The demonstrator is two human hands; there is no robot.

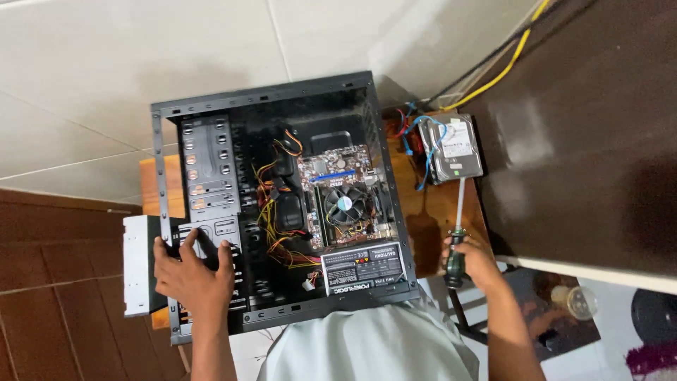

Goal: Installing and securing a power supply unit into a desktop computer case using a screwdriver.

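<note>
**Open case, drive at the bay, screwdriver in hand**

You are looking down into an open case (275, 92) lying on its side on a small wooden table (430, 212). Inside it, a motherboard (331, 173) is sitting flat with a fan (345, 205) on top, a power supply (365, 267) is filling the near corner, and yellow, red and black wires (271, 212) are running between them. A metal drive cage (208, 166) is taking up the left part.

Your left hand (192, 271) is spreading its fingers over the cage's lower end, pressing on a grey optical drive (139, 264) that is sticking out through the case's left side; how far it reaches inside is hidden by your hand.

Your right hand (474, 259) is closing its fingers around the dark handle of a screwdriver (458, 219), shaft pointing away from you. Its tip is ending at a hard drive (451, 149) lying outside the case on the table, with blue and red cables (416, 137) beside it. Whether the tip is touching the drive is hard to tell.
</note>
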